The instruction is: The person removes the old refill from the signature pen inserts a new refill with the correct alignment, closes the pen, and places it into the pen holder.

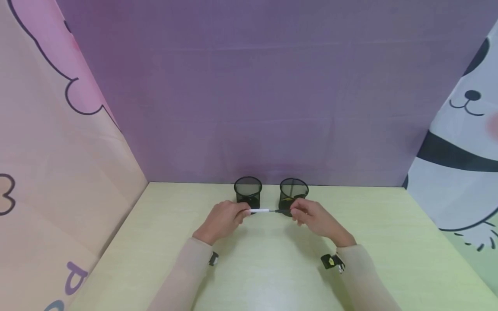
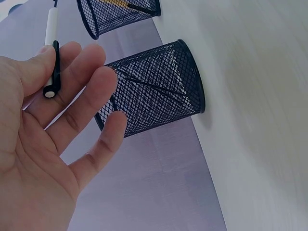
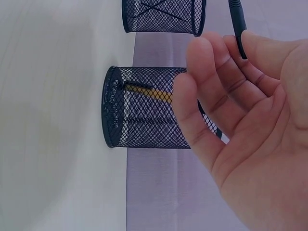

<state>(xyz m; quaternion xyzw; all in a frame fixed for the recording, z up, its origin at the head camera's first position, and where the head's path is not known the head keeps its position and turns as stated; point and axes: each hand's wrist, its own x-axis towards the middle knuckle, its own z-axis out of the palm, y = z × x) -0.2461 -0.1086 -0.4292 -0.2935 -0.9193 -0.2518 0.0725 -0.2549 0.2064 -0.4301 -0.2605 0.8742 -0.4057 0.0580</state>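
Two hands: apart; your left hand point(image 1: 223, 219) pinches a slim white pen barrel with a black clip point(image 1: 259, 210), your right hand point(image 1: 317, 218) pinches a narrow black tubular piece with ridges point(image 3: 237, 24).
Barrel and black piece: roughly in one line between your hands, at 3 o'clock from the left, 9 o'clock from the right.
Thin dark length point(image 1: 272, 211): spans the gap between them; whether it sits inside the black piece, you cannot tell.
Handling, judged: a two-part fit, it seems; hold both parts on one axis, slide or turn gently, and spare the thin length any bending.
Left cup: round black wire-mesh cup point(image 2: 149, 113), upright, at your left hand's 1 o'clock; a dark slender item inside.
Right cup: matching black wire-mesh cup point(image 3: 149, 134), upright, at your right hand's 10 o'clock; a yellow-and-black stick point(image 3: 156, 94) inside.
Edges: cup rims near your fingers; purple fabric panel point(image 1: 249, 95) behind, at 12 o'clock. Swinging that way could knock a cup.
Room: pale tabletop point(image 1: 249, 268) toward 6 o'clock, between your forearms.
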